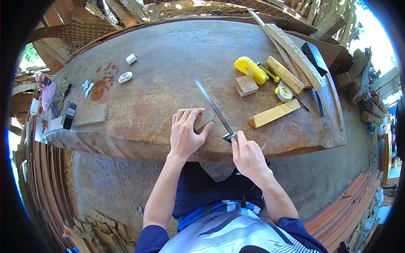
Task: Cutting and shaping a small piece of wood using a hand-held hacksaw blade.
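My left hand (187, 131) lies flat, fingers spread, pressing down a small wooden block (203, 121) near the front edge of a big worn wooden workbench (168, 63). My right hand (245, 156) grips the handle end of a long thin metal blade, a saw or file (215, 107), which runs diagonally up and to the left from my fist, right beside the block. The blade's near end (229, 136) sits just off my left fingertips.
On the bench at right lie a yellow brush (249, 68), a square wood block (246, 85), a pale wood strip (274, 114), a tape roll (284, 92) and long wooden slats (295, 52). At left are a flat board (89, 114), a black box (68, 114) and small white items (125, 77).
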The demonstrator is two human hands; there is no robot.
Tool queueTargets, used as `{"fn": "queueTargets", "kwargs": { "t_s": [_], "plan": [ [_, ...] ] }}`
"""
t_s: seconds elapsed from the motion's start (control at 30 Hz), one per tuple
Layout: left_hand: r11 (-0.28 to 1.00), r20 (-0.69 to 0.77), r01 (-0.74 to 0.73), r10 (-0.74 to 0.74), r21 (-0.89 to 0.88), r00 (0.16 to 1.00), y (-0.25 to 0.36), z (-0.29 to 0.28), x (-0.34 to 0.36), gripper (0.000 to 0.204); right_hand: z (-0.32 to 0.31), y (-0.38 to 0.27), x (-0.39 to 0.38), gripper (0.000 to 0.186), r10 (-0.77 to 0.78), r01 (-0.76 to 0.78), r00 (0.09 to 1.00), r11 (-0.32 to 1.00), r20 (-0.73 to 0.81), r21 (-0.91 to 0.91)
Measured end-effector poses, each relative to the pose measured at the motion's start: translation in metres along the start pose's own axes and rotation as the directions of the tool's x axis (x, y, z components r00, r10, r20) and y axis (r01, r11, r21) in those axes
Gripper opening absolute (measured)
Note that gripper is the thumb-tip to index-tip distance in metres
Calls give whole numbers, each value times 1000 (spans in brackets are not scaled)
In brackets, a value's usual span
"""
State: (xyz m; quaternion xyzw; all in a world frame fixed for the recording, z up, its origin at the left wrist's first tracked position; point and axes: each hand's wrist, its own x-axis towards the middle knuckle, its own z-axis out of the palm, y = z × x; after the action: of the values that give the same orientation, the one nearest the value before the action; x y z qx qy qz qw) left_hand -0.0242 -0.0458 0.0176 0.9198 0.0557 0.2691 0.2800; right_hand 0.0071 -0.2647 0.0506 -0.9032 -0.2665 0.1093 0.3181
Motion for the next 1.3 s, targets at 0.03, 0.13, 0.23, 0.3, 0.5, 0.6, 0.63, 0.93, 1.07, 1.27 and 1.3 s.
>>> {"fn": "queueTargets", "kwargs": {
  "t_s": [0.03,0.13,0.23,0.3,0.5,0.6,0.63,0.93,1.07,1.27,1.3],
  "plan": [
    [1000,6,4,-4,-2,1000,0,0,-1,40,1,-3,0,22,6,-6,1000,1000,5,0],
    [999,-69,-40,41,16,997,-2,0,-1,38,3,-7,6,21,-71,74,997,986,22,-147],
    [999,-77,-50,50,-2,996,-1,-1,-1,37,6,-10,9,21,-67,73,997,980,40,-183],
    [999,-91,-44,44,1,995,-5,1,1,35,6,-12,14,21,-71,77,997,978,35,-196],
    [1000,-107,-10,9,-10,994,-4,-1,-3,32,2,-14,12,21,-75,87,995,971,62,-223],
    [1000,-82,8,-9,-21,997,-6,0,-2,32,3,-14,13,21,-77,91,995,966,69,-242],
    [1000,-68,14,-16,-22,998,-6,1,-3,32,4,-14,11,21,-79,93,995,964,67,-249],
    [998,-45,49,-51,-48,998,-7,0,-2,35,8,-12,15,20,-65,79,996,961,60,-266],
    [999,-34,30,-31,-45,999,-9,2,-3,35,8,-14,14,21,-39,58,996,963,77,-264],
    [1000,-50,-17,17,-9,999,-9,4,-3,35,10,-24,16,19,44,-9,995,939,95,-343],
    [1000,-48,-12,11,-21,999,-10,5,-4,36,10,-27,18,19,48,-13,994,940,96,-341]
  ]
}}
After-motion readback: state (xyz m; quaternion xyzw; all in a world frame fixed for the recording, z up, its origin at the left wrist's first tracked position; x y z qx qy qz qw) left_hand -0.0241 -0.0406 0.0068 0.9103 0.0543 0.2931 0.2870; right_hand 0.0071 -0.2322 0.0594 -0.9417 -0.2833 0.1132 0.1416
